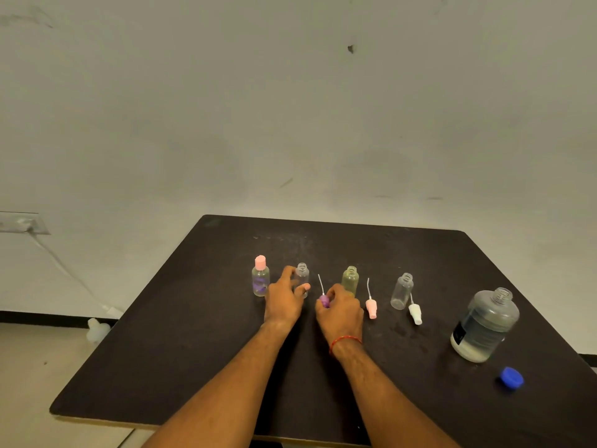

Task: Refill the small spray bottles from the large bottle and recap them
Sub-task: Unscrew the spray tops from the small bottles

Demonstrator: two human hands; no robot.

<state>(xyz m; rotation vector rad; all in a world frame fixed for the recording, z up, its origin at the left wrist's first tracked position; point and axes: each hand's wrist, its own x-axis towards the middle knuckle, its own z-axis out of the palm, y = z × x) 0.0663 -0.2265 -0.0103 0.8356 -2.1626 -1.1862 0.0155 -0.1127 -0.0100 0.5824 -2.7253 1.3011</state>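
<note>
On the dark table (200,350), the row of small bottles begins at the left with a capped bottle (260,281). It stands upright, has a pink cap and shows something purple inside. Just beside it, to the right, the left hand (284,300) is wrapped around an open clear bottle (301,274); the fingers are on its far side and the thumb on the near side, so the hand grasps it. This bottle has no cap.

Next, the right hand (339,313) pinches a purple spray cap (324,300) between the fingertips, and its thin white tube points up and away. A red thread is tied on this wrist. Behind this hand stands a yellowish bottle (350,279), open at the top. A pink spray cap (371,307) lies flat on the table just to its right.

Further right, another clear open bottle (402,291) stands, with a white spray cap (415,313) lying near its base. Well apart, at the right side, the large bottle (484,324) stands open, partly filled with clear liquid. Its blue lid (512,377) lies on the table in front of it.
</note>
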